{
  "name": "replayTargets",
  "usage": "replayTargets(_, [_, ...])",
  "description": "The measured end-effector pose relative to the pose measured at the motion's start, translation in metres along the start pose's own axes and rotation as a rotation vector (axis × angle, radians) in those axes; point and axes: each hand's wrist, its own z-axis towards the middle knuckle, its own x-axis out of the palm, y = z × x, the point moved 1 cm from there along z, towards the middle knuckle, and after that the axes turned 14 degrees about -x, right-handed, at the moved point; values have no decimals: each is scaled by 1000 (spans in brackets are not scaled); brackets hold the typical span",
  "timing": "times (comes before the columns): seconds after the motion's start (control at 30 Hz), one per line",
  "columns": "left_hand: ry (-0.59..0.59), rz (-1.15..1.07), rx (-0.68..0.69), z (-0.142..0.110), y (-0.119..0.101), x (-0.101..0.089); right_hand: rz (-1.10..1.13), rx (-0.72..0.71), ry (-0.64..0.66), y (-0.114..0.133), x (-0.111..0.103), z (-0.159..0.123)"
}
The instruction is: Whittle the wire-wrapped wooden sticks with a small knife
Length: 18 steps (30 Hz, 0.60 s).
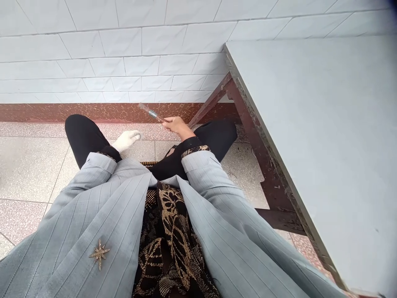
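My right hand (177,125) is in front of the right knee, its fingers closed round one end of a slim brush-like stick (152,113). The stick has a silvery-blue band and a pale, partly see-through far end, tilted up and left toward the wall. My left hand (126,140) wears a white glove and hangs beside the left knee. Its fingers are drawn together toward the right, with a greyish spot at their tips. Whatever they grip, if anything, is too small to name. The two hands are apart.
A table with a pale top (310,124) and dark red wooden legs (254,136) stands close on my right. Ahead is a white tiled wall (124,41) with a reddish-brown skirting (37,112). Speckled floor tiles (34,165) lie below. My black-trousered knees spread to both sides.
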Motion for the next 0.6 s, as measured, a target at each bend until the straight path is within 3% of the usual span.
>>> replayTargets(0.13, [-72,274,-4,-1,-1,2,-413,-32,75,4,1,-3])
replayTargets(0.3, [-112,409,8,-1,-1,4,-702,-15,282,9,6,-9])
replayTargets(0.43, [-152,267,-18,1,-1,-4,-728,-141,494,7,8,-10])
replayTargets(0.6, [-125,-44,-10,6,-2,-21,-556,-225,656,1,8,-10])
